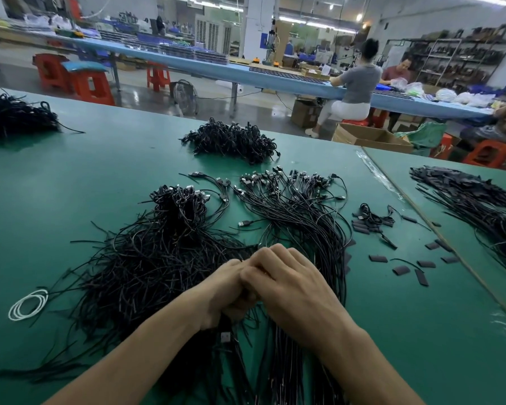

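Green-topped counter (105, 159) carries heaps of thin black cords (158, 258). Over them the left hand (227, 290) curls round one black USB cable (225, 336) (plug hanging just under the palm); the right hand (287, 285) cups over its knuckles, fingertips hidden. Probably one cable is being singled out; next, pinching a flat black sleeve piece (400, 270), lying right of the hands.

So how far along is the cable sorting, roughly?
Looks done: a coiled heap at the far side of the table, and a fanned batch with plugs lined up. In hand: the left hand grips a cable with its plug hanging below; the right hand covers it, its grip hidden. Left: the big tangled pile beside them and loose sleeves on the right. Plenty remains, I'd guess.
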The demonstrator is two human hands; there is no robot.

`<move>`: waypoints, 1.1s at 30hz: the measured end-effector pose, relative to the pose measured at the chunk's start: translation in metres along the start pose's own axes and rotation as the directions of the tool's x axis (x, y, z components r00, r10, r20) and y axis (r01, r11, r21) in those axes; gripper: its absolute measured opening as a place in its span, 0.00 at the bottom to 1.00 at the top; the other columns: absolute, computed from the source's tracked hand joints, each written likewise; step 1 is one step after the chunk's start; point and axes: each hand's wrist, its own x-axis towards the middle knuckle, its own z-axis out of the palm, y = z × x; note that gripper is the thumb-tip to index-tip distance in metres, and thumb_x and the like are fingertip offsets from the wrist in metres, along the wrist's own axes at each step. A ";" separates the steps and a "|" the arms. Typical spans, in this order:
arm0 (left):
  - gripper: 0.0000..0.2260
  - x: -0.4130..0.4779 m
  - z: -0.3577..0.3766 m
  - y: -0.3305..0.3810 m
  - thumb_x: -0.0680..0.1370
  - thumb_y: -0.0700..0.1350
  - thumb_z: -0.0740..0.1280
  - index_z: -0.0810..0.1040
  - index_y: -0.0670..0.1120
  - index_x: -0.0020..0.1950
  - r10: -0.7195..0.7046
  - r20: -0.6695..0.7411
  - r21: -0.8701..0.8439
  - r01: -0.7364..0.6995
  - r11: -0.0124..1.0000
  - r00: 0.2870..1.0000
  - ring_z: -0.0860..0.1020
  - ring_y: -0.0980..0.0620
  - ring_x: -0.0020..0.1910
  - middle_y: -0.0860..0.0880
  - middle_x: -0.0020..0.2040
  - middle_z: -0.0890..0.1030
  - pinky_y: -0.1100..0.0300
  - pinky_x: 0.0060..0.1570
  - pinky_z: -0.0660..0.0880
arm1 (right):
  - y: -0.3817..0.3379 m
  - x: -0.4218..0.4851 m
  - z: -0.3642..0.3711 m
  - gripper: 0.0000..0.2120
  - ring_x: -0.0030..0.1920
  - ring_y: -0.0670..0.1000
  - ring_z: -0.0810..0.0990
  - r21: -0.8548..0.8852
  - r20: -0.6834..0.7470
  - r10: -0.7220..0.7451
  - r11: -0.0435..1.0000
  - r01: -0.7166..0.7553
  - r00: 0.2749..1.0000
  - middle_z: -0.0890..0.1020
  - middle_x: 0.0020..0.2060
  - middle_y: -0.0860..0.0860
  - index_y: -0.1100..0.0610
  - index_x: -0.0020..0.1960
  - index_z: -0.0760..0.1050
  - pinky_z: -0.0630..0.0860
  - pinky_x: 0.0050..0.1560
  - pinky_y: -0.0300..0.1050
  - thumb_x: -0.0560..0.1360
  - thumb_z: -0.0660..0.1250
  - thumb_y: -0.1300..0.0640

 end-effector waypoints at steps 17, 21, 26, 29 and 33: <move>0.11 -0.013 -0.005 0.003 0.70 0.38 0.73 0.72 0.48 0.36 -0.108 0.377 0.330 -0.025 0.944 0.920 0.64 0.58 0.25 0.52 0.30 0.67 0.66 0.20 0.60 | 0.010 -0.004 0.000 0.10 0.48 0.43 0.74 0.409 0.330 0.343 0.788 -0.461 0.879 0.76 0.45 0.41 0.45 0.59 0.71 0.73 0.53 0.42 0.78 0.67 0.49; 0.18 -0.011 -0.002 0.001 0.74 0.34 0.71 0.70 0.52 0.31 -0.120 0.356 0.346 -0.012 0.938 0.927 0.64 0.58 0.25 0.53 0.29 0.66 0.67 0.20 0.59 | 0.012 -0.005 -0.003 0.06 0.51 0.45 0.74 0.368 0.333 0.334 0.814 -0.448 0.881 0.75 0.47 0.41 0.46 0.53 0.76 0.74 0.54 0.44 0.78 0.68 0.48; 0.17 -0.011 0.002 0.002 0.76 0.33 0.69 0.70 0.49 0.34 -0.132 0.346 0.339 0.007 0.941 0.929 0.63 0.58 0.25 0.52 0.29 0.66 0.66 0.20 0.57 | 0.013 -0.005 -0.005 0.05 0.52 0.48 0.74 0.334 0.360 0.339 0.823 -0.459 0.869 0.75 0.48 0.44 0.47 0.50 0.77 0.74 0.54 0.45 0.78 0.67 0.47; 0.11 -0.011 0.003 0.002 0.76 0.34 0.70 0.71 0.45 0.40 -0.117 0.321 0.374 -0.012 0.927 0.940 0.63 0.57 0.26 0.52 0.30 0.67 0.65 0.21 0.58 | 0.011 -0.004 -0.003 0.05 0.51 0.49 0.75 0.302 0.368 0.348 0.832 -0.465 0.862 0.74 0.48 0.45 0.49 0.49 0.78 0.75 0.52 0.46 0.79 0.66 0.48; 0.09 -0.011 0.004 0.002 0.76 0.34 0.68 0.72 0.45 0.40 -0.087 0.286 0.382 -0.031 0.924 0.954 0.65 0.57 0.25 0.51 0.30 0.68 0.65 0.22 0.60 | 0.008 -0.004 0.003 0.06 0.50 0.51 0.76 0.271 0.351 0.345 0.852 -0.447 0.870 0.74 0.50 0.48 0.51 0.51 0.76 0.75 0.51 0.47 0.81 0.62 0.50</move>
